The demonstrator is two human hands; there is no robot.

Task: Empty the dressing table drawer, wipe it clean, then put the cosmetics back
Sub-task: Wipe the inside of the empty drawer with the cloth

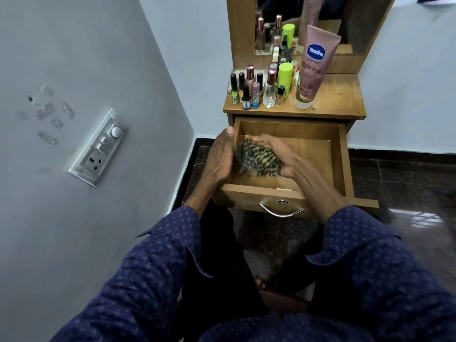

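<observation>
**Drawer open, cloth inside**

Pale blue corner of a room, switch plate (98,148) on the left wall. Small wooden dressing table (345,99) with mirror (350,28) at the far side. Drawer (341,159) pulled out toward the seated person. Right hand (276,154) inside it, fingers curled round a bunched striped cloth (256,156) at the drawer's left half. Left hand (219,156) lies flat along the drawer's left wall, fingers straight. Cosmetics on the tabletop: nail polish bottles (244,91), perfume bottle (270,88), pink Vaseline tube (315,65) standing cap-down.

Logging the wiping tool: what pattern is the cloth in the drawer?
Striped, dark with yellowish-green bands: the cloth, head view.
</observation>
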